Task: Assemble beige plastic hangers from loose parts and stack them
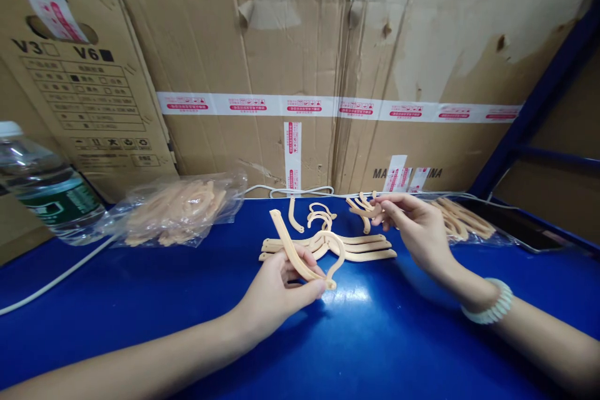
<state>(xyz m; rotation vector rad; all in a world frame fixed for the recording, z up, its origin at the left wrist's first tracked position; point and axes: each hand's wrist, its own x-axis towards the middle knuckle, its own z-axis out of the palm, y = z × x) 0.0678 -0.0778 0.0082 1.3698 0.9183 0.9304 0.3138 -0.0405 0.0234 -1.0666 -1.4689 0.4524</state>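
Observation:
My left hand (276, 290) is closed on a beige plastic hanger piece (300, 250), a curved arm with a hook at its end, held tilted just above the blue table (187, 300). A small stack of assembled beige hangers (370, 247) lies flat right behind it. My right hand (415, 225) is farther back and to the right, its fingers pinched on small beige hook parts (362, 207). A few loose hook pieces (321, 214) lie between the two hands.
A clear bag of beige parts (175, 206) lies at the left, another bag (462, 219) at the right. A water bottle (47, 187) lies at far left beside a white cable (56, 278). Cardboard boxes (281, 62) wall the back. A blue frame post (539, 100) rises on the right.

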